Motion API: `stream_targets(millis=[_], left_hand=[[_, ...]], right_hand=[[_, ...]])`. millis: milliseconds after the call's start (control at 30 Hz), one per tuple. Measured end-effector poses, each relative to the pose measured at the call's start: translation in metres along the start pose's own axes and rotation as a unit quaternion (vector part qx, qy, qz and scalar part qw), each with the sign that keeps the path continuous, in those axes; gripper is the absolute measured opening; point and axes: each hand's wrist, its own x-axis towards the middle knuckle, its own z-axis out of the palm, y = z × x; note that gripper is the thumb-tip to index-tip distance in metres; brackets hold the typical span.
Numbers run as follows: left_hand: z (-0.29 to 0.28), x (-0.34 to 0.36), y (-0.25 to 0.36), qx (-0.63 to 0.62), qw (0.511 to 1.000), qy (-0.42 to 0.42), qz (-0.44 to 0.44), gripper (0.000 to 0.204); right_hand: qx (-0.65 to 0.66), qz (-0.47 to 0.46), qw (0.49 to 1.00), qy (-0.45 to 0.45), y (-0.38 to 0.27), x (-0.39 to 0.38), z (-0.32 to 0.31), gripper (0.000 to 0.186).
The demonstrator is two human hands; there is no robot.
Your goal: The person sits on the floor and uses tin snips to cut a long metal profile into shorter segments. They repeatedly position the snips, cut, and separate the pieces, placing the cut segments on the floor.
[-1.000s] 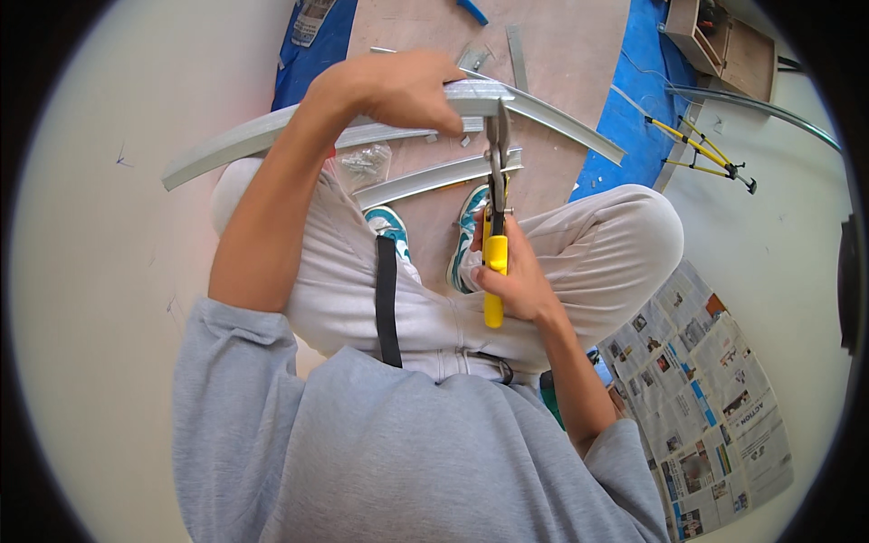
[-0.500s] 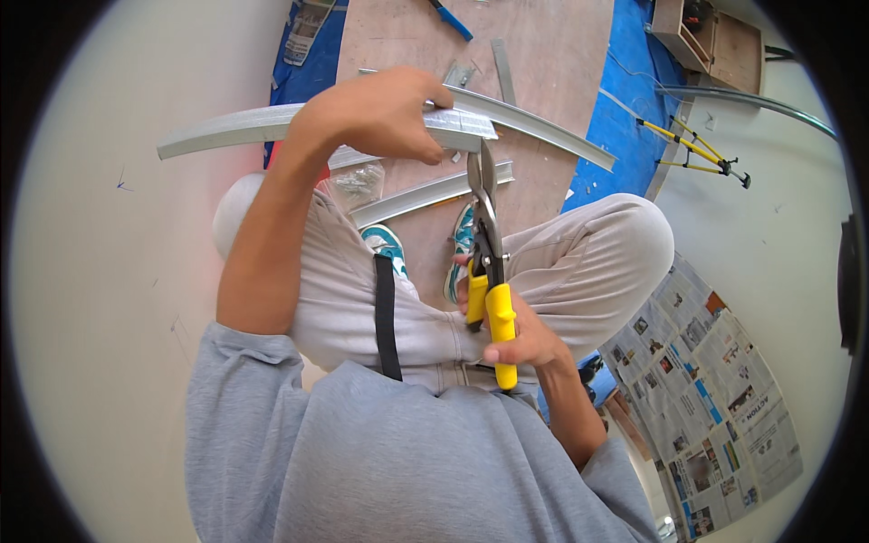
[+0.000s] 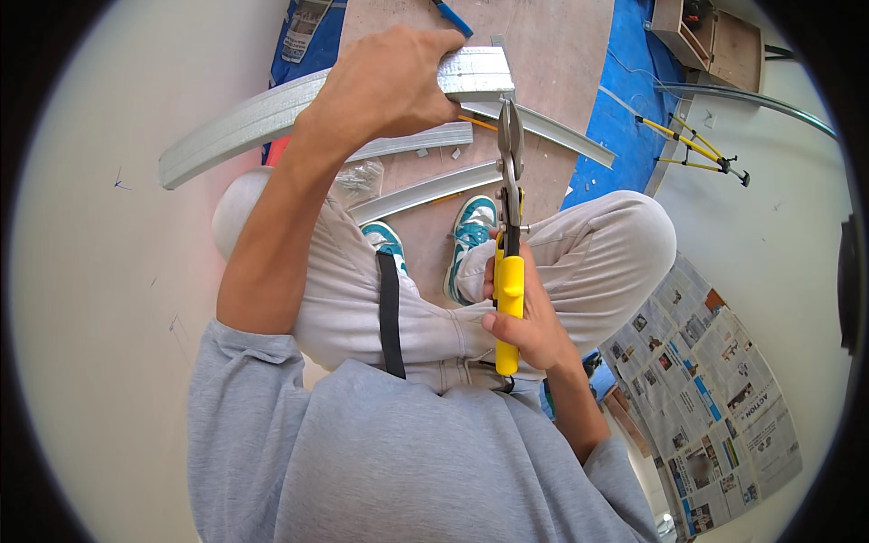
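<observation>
My left hand grips a long silvery metal channel near its right end, fingers wrapped over the far edge and thumb on the near side. The channel's broad ribbed face is turned up toward me. In my right hand are yellow-handled tin snips, held upright with the handles squeezed close. Their grey blades point away from me and meet the near corner of the channel's right end. Whether the blades have bitten into the metal is too small to tell.
On the wooden board lie more metal channels, a pencil, small metal scraps and a blue-handled tool. A clear plastic bag sits by my left knee. Blue sheeting, a yellow tripod and newspaper sheets lie to the right.
My left hand has raised the channel's right end farther away and turned its broad face up. The snips have moved away and slightly right with it, and their handles have come closer together.
</observation>
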Motion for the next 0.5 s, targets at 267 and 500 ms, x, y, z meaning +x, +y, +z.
stream_targets(millis=[267, 500], left_hand=[[0.004, -0.003, 0.004, 0.05, 0.999, -0.006, -0.002, 0.055], [0.01, -0.008, 0.011, 0.052, 0.999, 0.0, 0.002, 0.04]], right_hand=[[-0.033, -0.023, 0.999, 0.02, -0.008, 0.008, -0.007, 0.098], [-0.081, 0.035, 0.996, 0.012, -0.02, 0.006, -0.009, 0.096]])
